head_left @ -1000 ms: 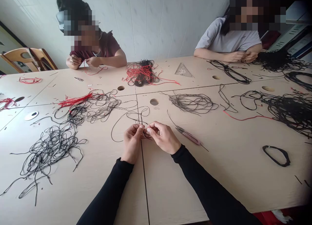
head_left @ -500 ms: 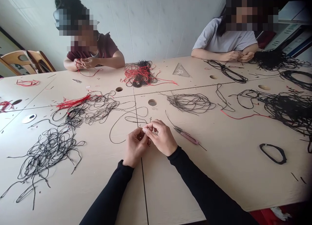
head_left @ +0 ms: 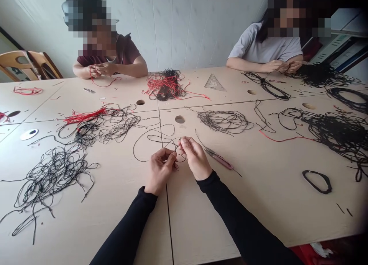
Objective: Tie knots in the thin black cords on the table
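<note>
A thin black cord (head_left: 135,143) lies in loose loops on the table and runs up to both my hands. My left hand (head_left: 161,168) pinches it between thumb and fingers, palm turned inward. Slightly higher and to the right, my right hand (head_left: 195,156) is closed on another part of the same cord. A short stretch of cord shows between the hands, with a small loop hanging beneath. The fingertips hide exactly how the cord is looped. Just right of my right hand lie pink-handled thread snips (head_left: 220,158), a dark cord piece beside them.
Tangled black cords (head_left: 57,177) lie at left, with a red cord bundle (head_left: 84,115) behind. More black cord (head_left: 339,131) is heaped at right, near a black cord ring (head_left: 317,182). Two people work with cords across the table, near a clear triangle ruler (head_left: 212,83).
My hands have drawn apart; the right hand moved slightly up and to the right. The cord now shows between them, and its loop on the table has shifted.
</note>
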Tool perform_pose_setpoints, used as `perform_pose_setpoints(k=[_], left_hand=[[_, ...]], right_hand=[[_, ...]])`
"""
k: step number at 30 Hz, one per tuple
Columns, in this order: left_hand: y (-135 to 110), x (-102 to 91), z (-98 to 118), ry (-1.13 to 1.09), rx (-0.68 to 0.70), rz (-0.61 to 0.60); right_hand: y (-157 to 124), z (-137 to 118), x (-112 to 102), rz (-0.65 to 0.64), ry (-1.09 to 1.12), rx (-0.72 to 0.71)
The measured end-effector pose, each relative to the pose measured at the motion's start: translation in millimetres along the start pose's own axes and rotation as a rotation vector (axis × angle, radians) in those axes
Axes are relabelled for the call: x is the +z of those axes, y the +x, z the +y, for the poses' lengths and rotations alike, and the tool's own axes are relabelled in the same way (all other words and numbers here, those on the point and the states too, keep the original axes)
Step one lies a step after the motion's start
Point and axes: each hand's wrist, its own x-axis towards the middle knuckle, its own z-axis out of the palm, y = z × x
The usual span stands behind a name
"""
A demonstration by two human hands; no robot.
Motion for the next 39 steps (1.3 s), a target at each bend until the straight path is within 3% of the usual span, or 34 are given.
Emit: perform_pose_setpoints(k=[4,9,11,18,25,36,39], left_hand=[[1,-0.6,-2,0.012,-0.032,-0.024],[4,-3.4,-3,-0.108,-0.076,0.014],[5,-4.6,-3,-0.189,-0.097,0.035],[7,-7.6,-3,-0.312,-0.109,0.032],[7,-7.4,-2,-0.320,-0.121,0.002],[7,-9.6,-6,-0.293,-0.124,0.044],[8,-9.4,-7,-0.295,-0.121,0.066]], right_hand=[[4,-1,-4,0.044,0.214,0.052],[17,-5,-26,0.259,0.333,0.003],[20,-2,-30,0.281,0.362,0.045],[11,2,-8,0.048,0.376,0.205],[7,-2,-4,-0.040,0.373,0.223],[3,-2,-4,-0.090,0.033,0.050],[4,-1,-5,-0.050,-0.035,0.000]])
